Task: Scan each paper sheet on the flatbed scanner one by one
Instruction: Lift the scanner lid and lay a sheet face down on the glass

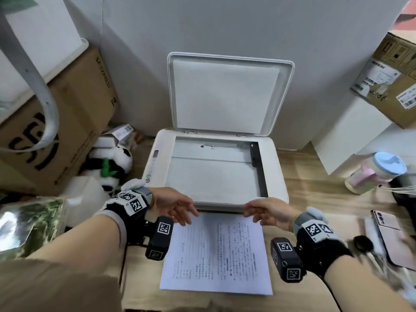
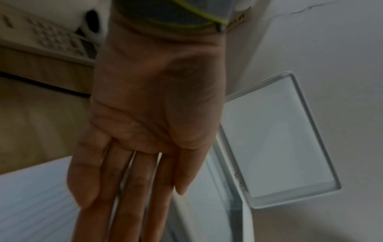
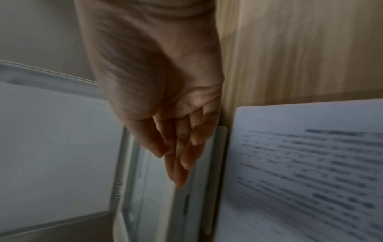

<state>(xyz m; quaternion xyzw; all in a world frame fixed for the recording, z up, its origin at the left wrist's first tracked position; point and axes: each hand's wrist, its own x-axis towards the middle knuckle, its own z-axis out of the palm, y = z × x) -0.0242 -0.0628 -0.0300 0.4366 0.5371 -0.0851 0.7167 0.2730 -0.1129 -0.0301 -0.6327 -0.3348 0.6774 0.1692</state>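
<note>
Wood-grain counter [image 1: 299,176] runs up to a pale grey wall, and the flatbed scanner [image 1: 275,176] stands on it with its back toward that wall. Its lid [image 1: 227,93] is raised upright at the rear edge, showing the white pad inside, and the glass [image 1: 211,176] lies uncovered with a dark strip down its right side.

Directly in front of the scanner, a printed paper sheet [image 1: 216,255] lies flat on the counter, text side up, its far edge just at the scanner's front rim.

Both hands hover over that far edge. The left hand [image 1: 173,206] is at the sheet's far left corner, just in front of the scanner; its grip is wide, fingers straight and close together, holding nothing, as the left wrist view [image 2: 149,131] plainly shows. The right hand [image 1: 267,210] is at the far right corner, fingers [image 3: 182,147] extended and relaxed, also holding nothing. Whether any fingertip touches the paper cannot be told.

Left of the scanner sit a panda plush toy [image 1: 112,163] and a large cardboard box [image 1: 67,122]. Right of the scanner are a blue-lidded cup [image 1: 380,170], a pink phone [image 1: 391,235] and another cardboard box [image 1: 391,79].
</note>
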